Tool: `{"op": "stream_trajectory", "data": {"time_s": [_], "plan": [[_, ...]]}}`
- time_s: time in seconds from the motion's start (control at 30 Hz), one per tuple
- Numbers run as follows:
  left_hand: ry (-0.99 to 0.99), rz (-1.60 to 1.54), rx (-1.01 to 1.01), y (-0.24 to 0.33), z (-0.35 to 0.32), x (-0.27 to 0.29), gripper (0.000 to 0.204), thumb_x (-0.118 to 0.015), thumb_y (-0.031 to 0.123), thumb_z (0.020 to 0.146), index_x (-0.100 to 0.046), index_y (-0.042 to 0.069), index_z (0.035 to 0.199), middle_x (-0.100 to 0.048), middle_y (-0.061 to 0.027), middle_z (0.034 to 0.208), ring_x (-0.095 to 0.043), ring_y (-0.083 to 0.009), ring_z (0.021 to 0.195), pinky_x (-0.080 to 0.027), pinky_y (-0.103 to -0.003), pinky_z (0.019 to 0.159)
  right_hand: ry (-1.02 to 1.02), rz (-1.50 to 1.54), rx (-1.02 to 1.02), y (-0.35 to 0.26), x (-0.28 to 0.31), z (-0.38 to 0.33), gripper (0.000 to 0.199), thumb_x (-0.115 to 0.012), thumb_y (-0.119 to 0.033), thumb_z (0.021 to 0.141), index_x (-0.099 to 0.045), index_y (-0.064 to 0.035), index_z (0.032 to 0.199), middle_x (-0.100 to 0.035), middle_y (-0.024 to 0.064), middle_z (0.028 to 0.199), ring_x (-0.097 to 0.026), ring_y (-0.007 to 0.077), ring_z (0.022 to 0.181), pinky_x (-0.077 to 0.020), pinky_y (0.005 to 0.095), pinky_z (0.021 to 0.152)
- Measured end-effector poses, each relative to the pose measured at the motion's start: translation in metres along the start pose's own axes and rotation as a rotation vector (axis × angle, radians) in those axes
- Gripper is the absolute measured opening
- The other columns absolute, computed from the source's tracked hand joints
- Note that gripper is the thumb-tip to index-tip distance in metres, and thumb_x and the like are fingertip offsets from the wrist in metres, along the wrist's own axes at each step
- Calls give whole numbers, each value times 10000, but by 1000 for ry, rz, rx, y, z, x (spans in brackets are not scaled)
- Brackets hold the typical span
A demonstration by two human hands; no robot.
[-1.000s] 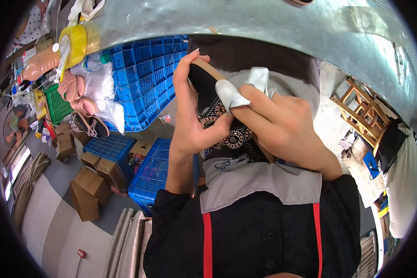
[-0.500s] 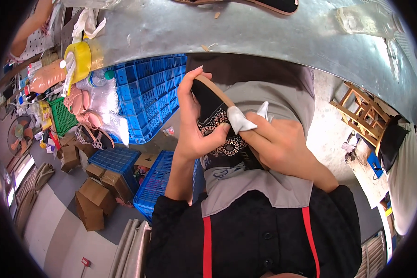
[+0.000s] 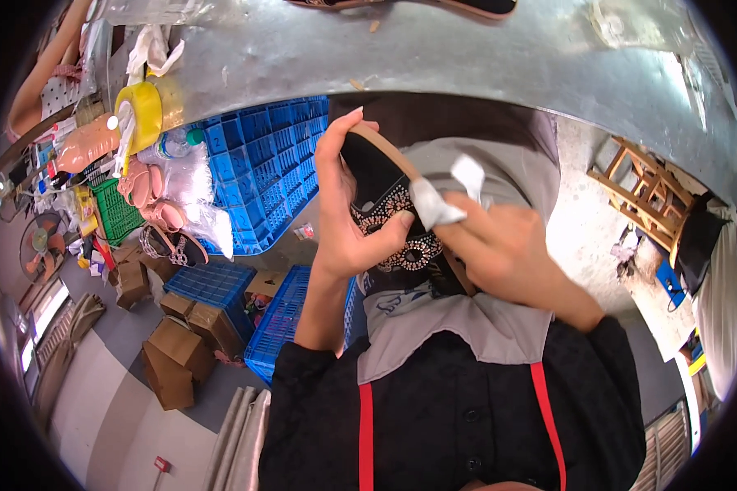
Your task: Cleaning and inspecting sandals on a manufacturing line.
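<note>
A black sandal (image 3: pixel 377 182) with a tan sole edge and beaded straps is held over my lap. Its toe points away from me and tilts left. My left hand (image 3: pixel 342 217) is closed around its left side, fingers at the far end and thumb on the beads. A white cloth (image 3: pixel 432 204) is pinched in my right hand (image 3: pixel 495 250) and touches the sole's right edge beside the strap. One end of the cloth sticks up above my fingers. My right hand is slightly smeared by motion, and the sandal's near end is partly hidden by it.
Ahead lies a metal worktable (image 3: pixel 303 53), more footwear (image 3: pixel 483 6) at its far edge. Blue crates (image 3: pixel 258 176), cardboard boxes (image 3: pixel 172 360) and pink sandals (image 3: pixel 143 184) are on the left. A yellow tape roll (image 3: pixel 143 114) hangs near the table's left end. A wooden stool (image 3: pixel 643 192) stands right.
My right hand has shifted slightly right and nearer to me with the cloth along the sole edge. The left hand still grips the sandal, which has moved a little.
</note>
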State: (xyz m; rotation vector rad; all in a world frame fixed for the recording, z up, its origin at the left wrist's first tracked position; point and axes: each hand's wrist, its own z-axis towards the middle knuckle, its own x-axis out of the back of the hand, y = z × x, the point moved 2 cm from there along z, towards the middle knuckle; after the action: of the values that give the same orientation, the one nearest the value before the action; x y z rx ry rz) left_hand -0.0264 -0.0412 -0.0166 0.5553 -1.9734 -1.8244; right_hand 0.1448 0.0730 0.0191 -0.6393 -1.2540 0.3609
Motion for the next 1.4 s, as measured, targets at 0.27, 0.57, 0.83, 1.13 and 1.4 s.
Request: {"op": "stream_trajectory", "data": {"time_s": [0.27,0.57,0.83,1.13,1.4], "plan": [[31,13,-29,-7,2,1,1025,-730,176,620,-309,-20,1534,-423,-175,1403,-468,-262,1273,-347,-361,1128,-31,1,-8,3,5,-2,387,-734,-67,668,-732,-62,1054,-685,57,1100,-566,155,553,-448,304,506],[17,55,-60,-3,4,0,1022,-718,168,616,-313,-13,1536,-426,-181,1403,-469,-268,1267,-340,-364,1129,-53,-116,53,0,10,10,377,-727,-121,701,-732,-64,1073,-661,37,1089,-534,147,549,-429,283,511],[15,3,74,-10,1,14,1031,-771,266,694,-266,31,1562,-418,-183,1404,-495,-243,1186,-412,-365,1057,-140,80,28,12,9,11,371,-707,-46,698,-715,-65,1069,-659,25,1047,-619,179,654,-490,326,552],[-33,-83,35,-14,16,24,1067,-796,347,706,-250,41,1571,-400,-176,1452,-479,-227,1164,-462,-378,980,386,374,-506,62,37,-52,324,-490,65,931,-675,51,1196,-595,96,939,-552,162,795,-422,255,696],[-365,398,-1,6,37,27,987,-825,333,773,-330,61,1582,-486,-170,1303,-505,-270,1130,-406,-361,1054,255,443,-411,57,-2,-55,184,-540,86,852,-645,17,986,-544,137,839,-561,270,721,-437,332,644]]}}
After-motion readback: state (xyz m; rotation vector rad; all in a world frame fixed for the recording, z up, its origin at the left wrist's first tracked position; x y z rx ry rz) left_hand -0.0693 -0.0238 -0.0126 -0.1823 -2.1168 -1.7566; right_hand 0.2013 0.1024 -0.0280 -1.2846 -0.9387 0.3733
